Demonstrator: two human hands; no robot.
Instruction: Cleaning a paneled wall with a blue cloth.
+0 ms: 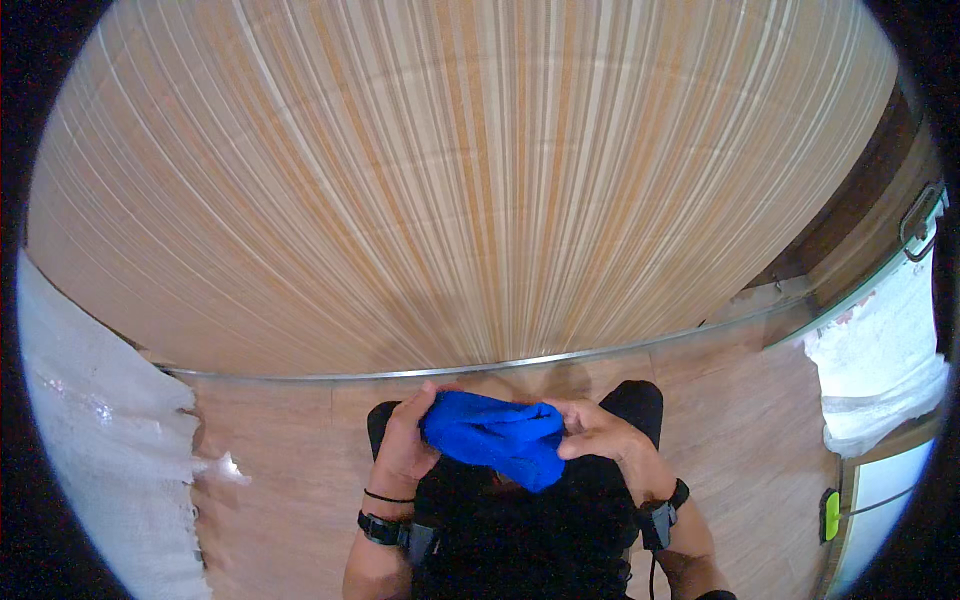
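Observation:
A bright blue cloth [495,435], folded or bunched into a soft bundle, is held up in front of my body. My left hand [405,439] grips its left end, with the thumb upward along the edge. At the other end, my right hand [604,436] pinches the right side, its fingers partly hidden behind the fabric. Folds lie open toward the right, and one corner hangs lower there. Both wrists wear dark bands with a small grey device, and a cable runs down from the right one [660,523].
A tall vertically striped surface [487,187] rises ahead, with a metal strip [450,370] along its foot. Wood-look flooring [285,450] lies below. White sheeting [112,435] hangs at left. At right are a glass panel with a handle [916,217], white sheeting [870,367] and a green-headed tool [831,516].

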